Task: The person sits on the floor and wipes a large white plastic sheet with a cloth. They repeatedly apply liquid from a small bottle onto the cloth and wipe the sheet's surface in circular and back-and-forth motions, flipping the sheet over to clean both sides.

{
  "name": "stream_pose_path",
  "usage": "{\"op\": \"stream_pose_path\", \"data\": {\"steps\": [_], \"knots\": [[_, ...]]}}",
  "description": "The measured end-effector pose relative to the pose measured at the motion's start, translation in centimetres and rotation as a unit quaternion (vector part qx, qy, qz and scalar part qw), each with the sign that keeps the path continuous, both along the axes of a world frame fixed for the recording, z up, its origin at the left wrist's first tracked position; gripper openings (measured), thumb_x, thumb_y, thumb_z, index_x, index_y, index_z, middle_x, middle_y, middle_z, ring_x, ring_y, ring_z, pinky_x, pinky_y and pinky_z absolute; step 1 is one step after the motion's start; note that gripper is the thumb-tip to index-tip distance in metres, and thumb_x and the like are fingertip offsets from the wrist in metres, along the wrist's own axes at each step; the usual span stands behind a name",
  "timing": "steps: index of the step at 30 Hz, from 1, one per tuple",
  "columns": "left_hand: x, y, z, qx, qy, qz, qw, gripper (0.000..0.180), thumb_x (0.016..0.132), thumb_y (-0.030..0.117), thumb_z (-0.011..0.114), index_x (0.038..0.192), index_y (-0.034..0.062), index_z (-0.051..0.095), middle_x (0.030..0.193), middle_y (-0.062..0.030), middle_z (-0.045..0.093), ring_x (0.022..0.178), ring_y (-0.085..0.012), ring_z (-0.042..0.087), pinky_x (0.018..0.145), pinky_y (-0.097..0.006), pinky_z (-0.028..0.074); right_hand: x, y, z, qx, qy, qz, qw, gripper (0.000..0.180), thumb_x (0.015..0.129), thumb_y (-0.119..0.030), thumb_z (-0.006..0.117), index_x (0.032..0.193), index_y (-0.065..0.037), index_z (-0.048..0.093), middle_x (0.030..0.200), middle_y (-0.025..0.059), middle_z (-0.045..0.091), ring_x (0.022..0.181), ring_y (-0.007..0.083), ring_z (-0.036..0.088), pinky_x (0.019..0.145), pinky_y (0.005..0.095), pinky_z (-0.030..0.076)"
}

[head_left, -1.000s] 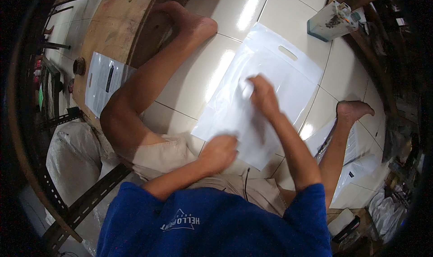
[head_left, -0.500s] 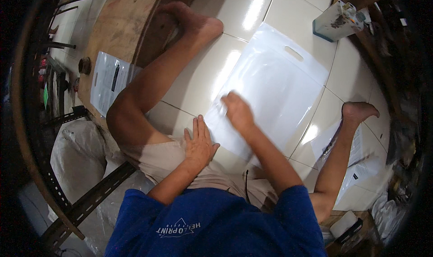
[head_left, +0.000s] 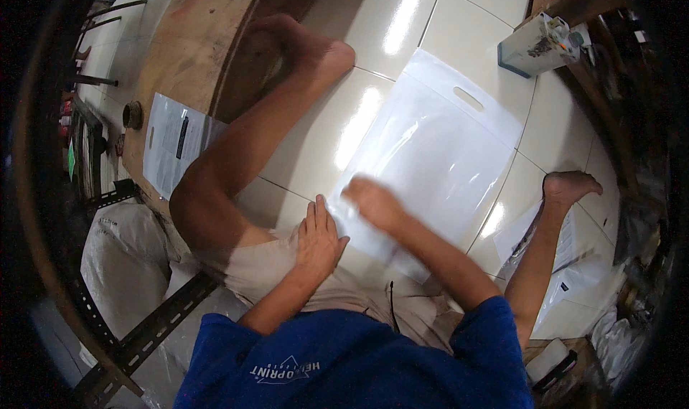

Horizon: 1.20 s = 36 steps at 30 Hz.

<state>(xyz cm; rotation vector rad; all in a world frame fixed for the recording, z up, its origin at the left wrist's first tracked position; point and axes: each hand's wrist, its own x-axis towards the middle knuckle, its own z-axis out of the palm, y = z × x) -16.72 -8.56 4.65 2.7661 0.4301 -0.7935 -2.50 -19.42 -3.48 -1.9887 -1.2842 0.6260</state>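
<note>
White plastic bag with die-cut handle [head_left: 438,151]: flat on tiled floor [head_left: 344,86], between the outstretched legs. Right hand [head_left: 373,202]: blurred, pressing the bag's near edge, grip unclear. Left hand [head_left: 318,238]: open, flat, just beside that edge. Printed sheet [head_left: 169,142]: well left of the bag.

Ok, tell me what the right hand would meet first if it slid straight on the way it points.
The right hand points toward the upper left, across the white plastic bag. Past the bag's edge, probably bare floor tile, then the left leg.
</note>
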Motion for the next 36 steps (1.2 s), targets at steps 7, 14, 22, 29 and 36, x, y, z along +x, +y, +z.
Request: {"op": "stream_pose_path", "data": {"steps": [7, 14, 22, 29, 36], "knots": [[0.7, -0.2, 0.4, 0.017, 0.014, -0.017, 1.000, 0.079, 0.082, 0.035, 0.073, 0.133, -0.0174, 0.042, 0.155, -0.0276, 0.017, 0.138, -0.0424, 0.028, 0.108, -0.052, 0.036, 9.9, 2.0, 0.3, 0.067, -0.065, -0.215, 0.972, 0.016, 0.085, -0.008, 0.053, 0.096, -0.005, 0.064, 0.087, 0.0163, 0.057, 0.090, 0.0335, 0.060, 0.077, 0.0449, 0.050], [0.8, -0.3, 0.7, -0.006, -0.005, -0.005, 1.000, 0.078, 0.081, 0.030, 0.074, 0.132, -0.0198, 0.041, 0.155, -0.0284, 0.016, 0.138, -0.0447, 0.027, 0.109, -0.053, 0.035, 20.6, 2.2, 1.5, -0.026, -0.093, -0.358, 0.929, 0.027, 0.080, 0.001, 0.055, 0.105, -0.005, 0.064, 0.097, 0.0189, 0.060, 0.095, 0.0381, 0.060, 0.084, 0.0453, 0.049], [0.4, -0.5, 0.2, -0.008, 0.001, -0.024, 1.000, 0.079, 0.081, 0.028, 0.074, 0.131, -0.0214, 0.039, 0.154, -0.0311, 0.015, 0.138, -0.0469, 0.026, 0.109, -0.052, 0.036, -4.4, -3.6, 1.7, -0.050, 0.122, -0.004, 0.991, 0.017, 0.091, -0.017, 0.055, 0.090, -0.002, 0.062, 0.098, 0.0176, 0.062, 0.098, 0.0344, 0.059, 0.087, 0.0450, 0.048], [0.2, -0.7, 0.3, -0.001, -0.034, -0.008, 0.999, 0.083, 0.079, 0.027, 0.076, 0.132, -0.0220, 0.036, 0.153, -0.0327, 0.017, 0.138, -0.0471, 0.025, 0.107, -0.051, 0.040, 10.8, -6.7, 1.8, -0.065, 0.114, -0.301, 0.945, 0.026, 0.081, 0.000, 0.054, 0.106, 0.000, 0.063, 0.102, 0.0169, 0.061, 0.099, 0.0322, 0.059, 0.089, 0.0395, 0.047], [0.5, -0.7, 0.0, -0.011, -0.029, -0.014, 0.999, 0.087, 0.079, 0.027, 0.076, 0.134, -0.0228, 0.032, 0.152, -0.0352, 0.014, 0.139, -0.0486, 0.022, 0.111, -0.050, 0.034, 13.7, -9.7, 5.0, -0.015, 0.355, -0.451, 0.819, 0.030, 0.082, 0.005, 0.053, 0.109, -0.003, 0.064, 0.098, 0.0163, 0.062, 0.093, 0.0315, 0.062, 0.086, 0.0403, 0.048]]}}
